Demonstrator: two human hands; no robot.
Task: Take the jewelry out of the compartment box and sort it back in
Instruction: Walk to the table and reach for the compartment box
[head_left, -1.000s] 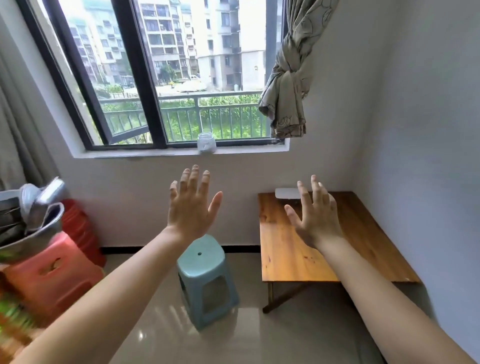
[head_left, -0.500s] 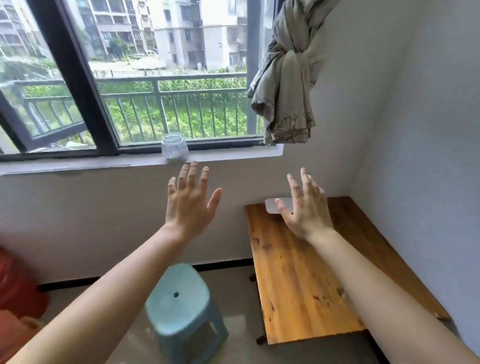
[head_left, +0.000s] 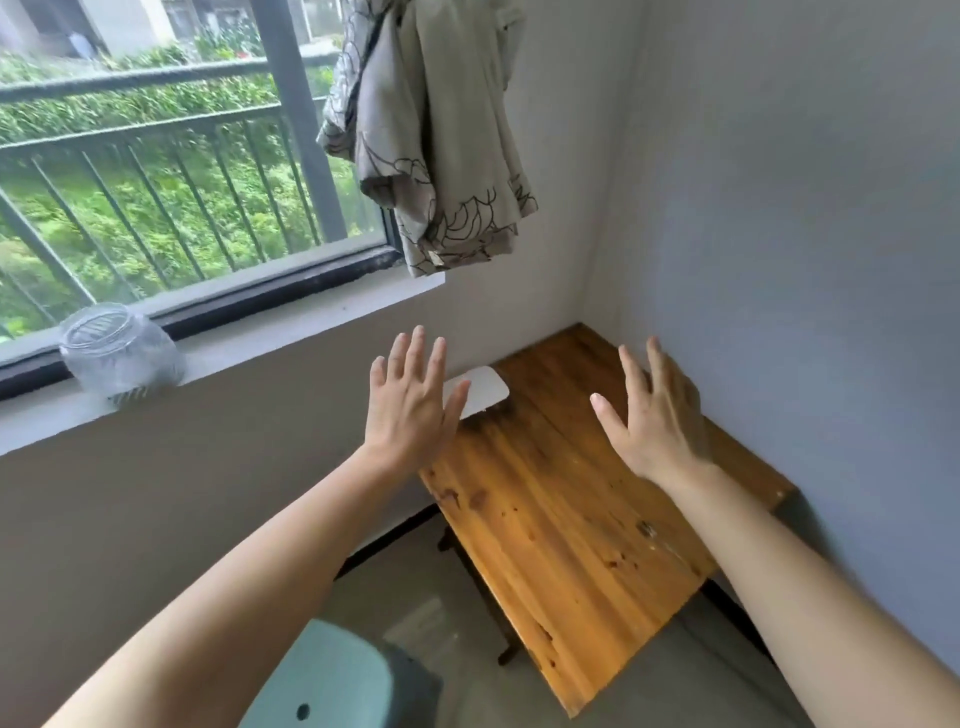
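Both arms reach forward from the bottom of the view, bare to the elbow, with the backs of the hands toward the camera. The left hand is raised with its 4 fingers straight and close together and the thumb spread out to the side; it grips nothing. The right hand is held at about the same height, fingers splayed and slightly bent, also holding nothing. The 2 hands are well apart from each other, and neither touches anything.

Below them stands a low wooden table pushed into the corner of the room, its top made of orange-brown planks with dark knots. At its far left corner, next to the wall under the window, lies a flat white box with rounded corners. The left hand's thumb overlaps it in the view, so part of it is hidden. Its lid appears closed, and no jewelry can be seen.

A clear glass jar sits on the white window sill at the left. A knotted grey curtain with dark line drawings hangs at the right end of the window. Outside are a metal railing and green plants. A pale blue plastic stool stands on the tiled floor near the bottom edge, left of the table.
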